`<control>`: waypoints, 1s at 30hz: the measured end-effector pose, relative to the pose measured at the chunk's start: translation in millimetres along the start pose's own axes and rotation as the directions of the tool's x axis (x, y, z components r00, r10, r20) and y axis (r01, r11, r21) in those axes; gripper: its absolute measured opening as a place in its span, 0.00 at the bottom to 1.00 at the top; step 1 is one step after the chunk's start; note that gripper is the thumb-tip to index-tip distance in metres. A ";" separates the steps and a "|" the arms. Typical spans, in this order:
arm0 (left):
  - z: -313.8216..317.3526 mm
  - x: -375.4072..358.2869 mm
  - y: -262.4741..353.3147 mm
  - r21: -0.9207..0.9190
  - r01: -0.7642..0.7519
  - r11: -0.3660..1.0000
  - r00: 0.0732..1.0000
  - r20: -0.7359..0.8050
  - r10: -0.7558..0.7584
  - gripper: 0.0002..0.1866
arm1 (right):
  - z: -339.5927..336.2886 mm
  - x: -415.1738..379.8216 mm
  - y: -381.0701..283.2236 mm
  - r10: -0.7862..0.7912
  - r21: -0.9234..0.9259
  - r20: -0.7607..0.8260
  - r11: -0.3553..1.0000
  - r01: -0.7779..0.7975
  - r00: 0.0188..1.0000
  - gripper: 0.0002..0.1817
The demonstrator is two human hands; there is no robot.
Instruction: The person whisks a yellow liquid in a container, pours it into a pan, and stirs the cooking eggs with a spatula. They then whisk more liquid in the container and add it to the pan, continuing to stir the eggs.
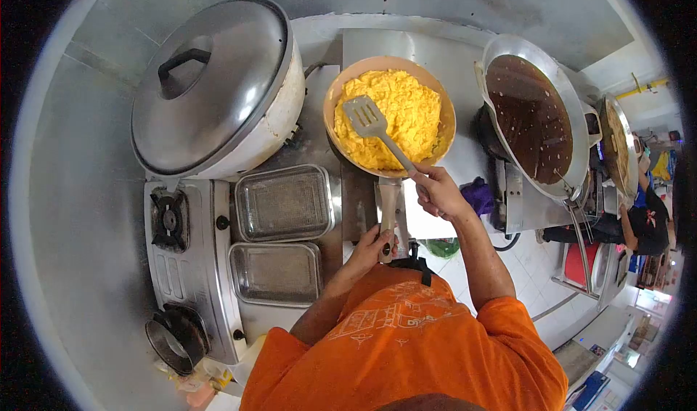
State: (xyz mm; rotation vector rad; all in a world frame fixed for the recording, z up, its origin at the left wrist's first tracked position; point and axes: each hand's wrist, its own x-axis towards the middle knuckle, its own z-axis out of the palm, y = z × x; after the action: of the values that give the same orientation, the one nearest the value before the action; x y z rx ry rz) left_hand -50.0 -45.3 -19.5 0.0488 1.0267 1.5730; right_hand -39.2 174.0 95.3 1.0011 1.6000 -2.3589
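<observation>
A tan frying pan (pixel 448 136) full of yellow scrambled eggs (pixel 414 113) sits in front of me, its handle pointing toward my body. My left hand (pixel 370 251) is wrapped round the end of that handle. In my right hand (pixel 439 193) is a grey slotted spatula (pixel 369 117), gripped by its handle. Its blade lies over the left part of the eggs, slots facing up. The eggs are in soft, lumpy folds that cover most of the pan's bottom.
To the left stand a large lidded pot (pixel 218 84), a gas stove (pixel 196 280) and two wire-mesh trays (pixel 283 202). On the right is a wide wok (pixel 534 120) of dark liquid, with a purple cloth (pixel 477 196) near it. Another person (pixel 646 222) stands farther right.
</observation>
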 end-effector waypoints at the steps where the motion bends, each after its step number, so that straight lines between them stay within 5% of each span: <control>1: -0.1 0.0 0.2 0.008 0.003 1.000 1.000 0.004 -0.003 0.17 | -0.5 1.2 0.8 -0.002 0.005 0.003 1.000 0.002 1.000 0.20; 30: 0.0 -1.6 5.3 0.030 0.043 0.999 0.999 0.012 -0.043 0.18 | 0.1 18.2 1.3 -0.057 -0.029 -0.022 0.998 0.057 0.998 0.22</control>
State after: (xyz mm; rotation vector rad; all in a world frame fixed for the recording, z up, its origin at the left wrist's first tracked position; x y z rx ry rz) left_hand -53.6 -46.2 -15.4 0.0569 1.0353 1.5169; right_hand -52.8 178.0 83.8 0.9942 1.6872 -2.3625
